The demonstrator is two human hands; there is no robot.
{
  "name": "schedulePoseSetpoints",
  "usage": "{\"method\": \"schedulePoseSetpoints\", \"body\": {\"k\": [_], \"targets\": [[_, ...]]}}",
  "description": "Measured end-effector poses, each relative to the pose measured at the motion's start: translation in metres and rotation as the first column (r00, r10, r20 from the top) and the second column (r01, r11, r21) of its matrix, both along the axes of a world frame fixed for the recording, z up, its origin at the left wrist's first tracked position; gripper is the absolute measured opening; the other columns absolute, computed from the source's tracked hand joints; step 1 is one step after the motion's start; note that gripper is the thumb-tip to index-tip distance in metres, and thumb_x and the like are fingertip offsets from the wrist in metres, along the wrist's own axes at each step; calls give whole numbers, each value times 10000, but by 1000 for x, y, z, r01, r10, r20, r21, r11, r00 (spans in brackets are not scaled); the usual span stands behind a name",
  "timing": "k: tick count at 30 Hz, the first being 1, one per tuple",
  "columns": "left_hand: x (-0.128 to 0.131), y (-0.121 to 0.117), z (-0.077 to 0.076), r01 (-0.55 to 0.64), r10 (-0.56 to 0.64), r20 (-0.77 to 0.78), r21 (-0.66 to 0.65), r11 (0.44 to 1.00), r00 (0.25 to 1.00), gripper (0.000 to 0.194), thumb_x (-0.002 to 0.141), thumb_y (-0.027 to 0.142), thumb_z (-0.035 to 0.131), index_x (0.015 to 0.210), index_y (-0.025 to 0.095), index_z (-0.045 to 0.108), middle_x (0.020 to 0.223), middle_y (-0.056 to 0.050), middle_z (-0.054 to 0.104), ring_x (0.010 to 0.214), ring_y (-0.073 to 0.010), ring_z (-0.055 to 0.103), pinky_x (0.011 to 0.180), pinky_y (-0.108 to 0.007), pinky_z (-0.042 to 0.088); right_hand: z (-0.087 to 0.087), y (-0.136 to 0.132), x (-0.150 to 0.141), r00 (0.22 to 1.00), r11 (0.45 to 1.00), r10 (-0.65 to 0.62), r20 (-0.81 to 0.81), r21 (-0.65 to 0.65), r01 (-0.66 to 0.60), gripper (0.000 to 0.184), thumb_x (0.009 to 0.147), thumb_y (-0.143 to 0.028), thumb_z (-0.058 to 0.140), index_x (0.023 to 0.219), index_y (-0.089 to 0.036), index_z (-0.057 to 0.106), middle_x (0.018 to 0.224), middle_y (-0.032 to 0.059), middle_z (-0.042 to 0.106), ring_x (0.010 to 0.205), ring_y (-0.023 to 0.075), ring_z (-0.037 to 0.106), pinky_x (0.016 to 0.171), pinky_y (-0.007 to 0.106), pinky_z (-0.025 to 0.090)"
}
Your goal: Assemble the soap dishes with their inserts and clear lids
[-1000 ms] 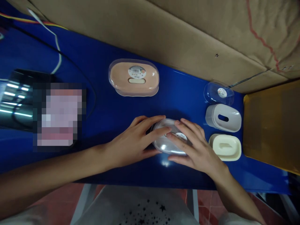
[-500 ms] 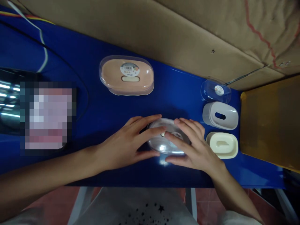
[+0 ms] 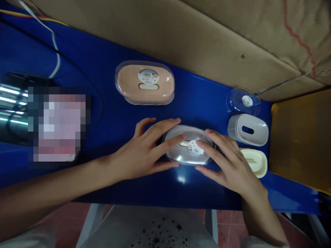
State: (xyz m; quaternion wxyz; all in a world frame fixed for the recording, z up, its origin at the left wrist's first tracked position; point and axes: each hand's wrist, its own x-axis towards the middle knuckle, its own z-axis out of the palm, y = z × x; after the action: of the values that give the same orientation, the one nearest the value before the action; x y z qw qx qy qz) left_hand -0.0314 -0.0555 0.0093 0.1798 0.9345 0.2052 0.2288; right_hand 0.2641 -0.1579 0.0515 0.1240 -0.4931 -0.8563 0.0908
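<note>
In front of me on the blue table sits an oval grey soap box [image 3: 186, 158] under a clear lid with a round label. My left hand [image 3: 146, 148] grips its left end, thumb at the near side and index finger on top. Around the right end my right hand [image 3: 230, 162] has its thumb near the front edge and fingers on the lid. Farther back stands a peach soap box [image 3: 129, 81] with a clear cover. At the right, separate parts lie in a row: a clear lid [image 3: 234, 101], a white slotted piece [image 3: 261, 131] and a cream dish [image 3: 261, 165], partly behind my right hand.
A brown cardboard wall [image 3: 155, 38] runs along the back of the table. At the right edge stands a yellow-brown box [image 3: 300, 141]. To the left are a dark glossy object [image 3: 15, 110], a blurred-out device [image 3: 62, 127] and several cables [image 3: 55, 44].
My right hand has slid toward the right end of the grey soap box, uncovering the label. My left fingers have spread a little. The view shifted left, then partly back.
</note>
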Motion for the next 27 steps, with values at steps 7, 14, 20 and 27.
{"method": "schedulePoseSetpoints", "body": {"k": [7, 14, 20, 27], "targets": [[-3, 4, 3, 149, -153, 67, 60, 987, 986, 438, 1019, 278, 773, 1425, 199, 629, 1565, -200, 601, 1559, -359, 506, 1186, -530, 572, -1, 0, -2, 999, 997, 35, 33, 65, -37, 757, 1011, -376, 755, 1677, -229, 426, 1593, 193, 611, 1501, 384, 566, 1136, 587, 560], [-2, 6, 2, 139, -135, 95, -40, 989, 986, 466, 1032, 313, 757, 1469, 224, 623, 1564, -204, 597, 1527, -354, 543, 1180, -550, 585, -4, 2, -4, 999, 997, 43, 25, 61, -45, 672, 1015, -372, 749, 1617, -206, 501, 1592, 194, 616, 1537, 386, 532, 1131, 583, 566], [-4, 4, 2, 138, -137, 53, -18, 990, 989, 452, 1035, 284, 754, 1461, 234, 616, 1571, -191, 601, 1542, -351, 531, 1172, -535, 597, -5, 1, -4, 999, 997, 31, 40, 70, -34, 680, 1023, -374, 743, 1635, -225, 486, 1600, 172, 617, 1544, 374, 527, 1141, 565, 562], [-5, 5, 2, 118, -121, 8, 152, 981, 993, 428, 1046, 261, 735, 1447, 186, 607, 1565, -219, 599, 1535, -388, 539, 1159, -548, 603, -15, 2, -8, 996, 991, 18, 92, 127, -30, 757, 1029, -386, 746, 1688, -222, 411, 1647, 153, 580, 1602, 364, 451, 1256, 583, 443]]}}
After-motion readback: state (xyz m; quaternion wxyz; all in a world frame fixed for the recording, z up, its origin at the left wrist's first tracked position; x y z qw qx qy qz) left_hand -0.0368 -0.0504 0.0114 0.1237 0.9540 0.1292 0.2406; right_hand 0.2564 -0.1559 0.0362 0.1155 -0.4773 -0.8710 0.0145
